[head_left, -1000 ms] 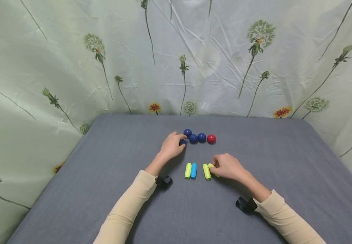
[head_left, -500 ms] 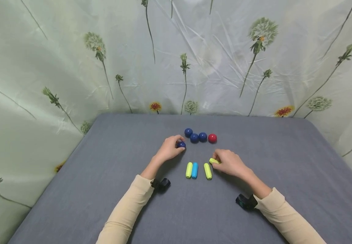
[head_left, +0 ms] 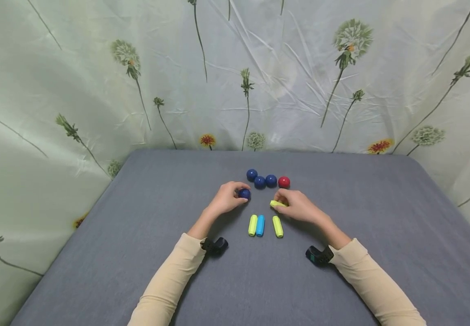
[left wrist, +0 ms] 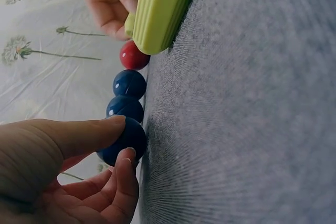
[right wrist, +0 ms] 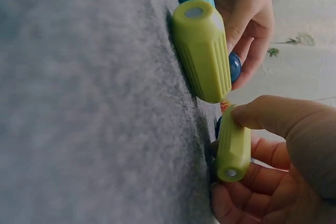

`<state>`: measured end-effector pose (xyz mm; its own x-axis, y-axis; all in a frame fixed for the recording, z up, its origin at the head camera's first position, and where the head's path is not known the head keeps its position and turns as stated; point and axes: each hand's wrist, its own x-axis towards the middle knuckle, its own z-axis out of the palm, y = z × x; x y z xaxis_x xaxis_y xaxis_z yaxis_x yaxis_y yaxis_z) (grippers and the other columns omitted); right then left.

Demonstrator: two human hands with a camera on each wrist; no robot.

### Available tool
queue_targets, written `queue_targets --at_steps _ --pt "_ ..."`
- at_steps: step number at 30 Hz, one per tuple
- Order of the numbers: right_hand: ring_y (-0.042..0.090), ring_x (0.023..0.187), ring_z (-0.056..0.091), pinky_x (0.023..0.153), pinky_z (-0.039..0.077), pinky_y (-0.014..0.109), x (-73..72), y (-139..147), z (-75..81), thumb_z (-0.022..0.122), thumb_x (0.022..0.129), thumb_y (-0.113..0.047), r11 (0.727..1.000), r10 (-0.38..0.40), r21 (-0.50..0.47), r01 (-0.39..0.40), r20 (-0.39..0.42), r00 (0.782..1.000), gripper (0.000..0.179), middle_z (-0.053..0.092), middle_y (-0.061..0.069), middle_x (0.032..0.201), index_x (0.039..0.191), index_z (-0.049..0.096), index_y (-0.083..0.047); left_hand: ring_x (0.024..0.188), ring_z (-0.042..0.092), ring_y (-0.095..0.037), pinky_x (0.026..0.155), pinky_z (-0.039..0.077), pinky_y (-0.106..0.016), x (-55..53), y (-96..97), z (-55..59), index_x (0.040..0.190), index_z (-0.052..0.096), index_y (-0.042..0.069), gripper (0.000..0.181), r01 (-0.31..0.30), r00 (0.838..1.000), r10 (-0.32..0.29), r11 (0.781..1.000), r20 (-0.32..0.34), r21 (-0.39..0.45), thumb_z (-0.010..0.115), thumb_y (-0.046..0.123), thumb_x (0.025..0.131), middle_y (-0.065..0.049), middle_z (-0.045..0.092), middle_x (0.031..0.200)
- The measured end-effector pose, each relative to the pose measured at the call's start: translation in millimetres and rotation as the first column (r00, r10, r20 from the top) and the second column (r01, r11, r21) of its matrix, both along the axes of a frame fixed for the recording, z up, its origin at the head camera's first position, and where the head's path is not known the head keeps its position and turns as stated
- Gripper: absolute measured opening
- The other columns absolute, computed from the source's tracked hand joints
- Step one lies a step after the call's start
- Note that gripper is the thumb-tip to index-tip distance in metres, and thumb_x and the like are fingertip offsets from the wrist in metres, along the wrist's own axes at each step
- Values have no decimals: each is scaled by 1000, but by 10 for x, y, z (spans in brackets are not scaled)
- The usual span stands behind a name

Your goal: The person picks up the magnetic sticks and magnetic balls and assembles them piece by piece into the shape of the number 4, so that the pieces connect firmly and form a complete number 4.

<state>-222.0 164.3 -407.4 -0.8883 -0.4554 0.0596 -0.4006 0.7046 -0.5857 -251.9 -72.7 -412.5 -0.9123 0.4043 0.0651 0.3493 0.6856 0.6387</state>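
Note:
My left hand (head_left: pixel 226 198) pinches a dark blue ball (head_left: pixel 244 194) between thumb and fingers, close over the table; the left wrist view shows the thumb on this ball (left wrist: pixel 125 142). To its right, my right hand (head_left: pixel 300 206) holds a yellow-green ridged magnetic rod (head_left: pixel 276 203). A silver disc shows at the near end of that rod (right wrist: pixel 233 150) in the right wrist view, with the thumb on its other end. The held rod lies tilted, its free end pointing left toward the held ball, a gap between them.
Beyond the hands, several blue balls (head_left: pixel 260 182) and one red ball (head_left: pixel 284 182) sit in a row. Nearer lie a yellow-green rod (head_left: pixel 252 225) beside a blue rod (head_left: pixel 260 225), and another yellow-green rod (head_left: pixel 277 226). Grey cloth covers the table (head_left: pixel 137 280); a flowered curtain (head_left: pixel 292 81) hangs behind.
My left hand has drawn its blue ball slightly nearer, away from the other balls. My right hand has carried its rod from beside the right yellow-green rod, farther out and left, toward that ball.

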Motion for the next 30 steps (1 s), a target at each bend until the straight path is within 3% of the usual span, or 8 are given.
queue_targets --at_steps 12,19,30 --pt "8 67 51 62 42 24 -132 -74 -61 67 86 -23 996 4 -87 -4 4 1000 12 65 2 82 92 65 -13 84 61 -22 71 50 -30 18 14 -13 114 65 8 33 19 1000 -19 1000 11 7 71 11 82 -14 63 111" --pt "7 58 54 55 46 24 -179 -120 -112 66 87 -25 984 31 -176 -26 29 999 13 66 4 84 92 67 -13 84 60 -20 72 50 -29 23 55 0 115 64 8 33 44 999 -44 999 17 -9 70 12 83 -14 63 112" --pt "8 55 54 52 48 25 -225 -186 -148 67 87 -22 979 31 -204 -22 38 999 13 67 7 85 93 67 -11 82 61 -19 71 49 -27 24 74 -26 113 65 8 32 54 999 -54 998 -2 -11 71 13 82 -13 65 110"
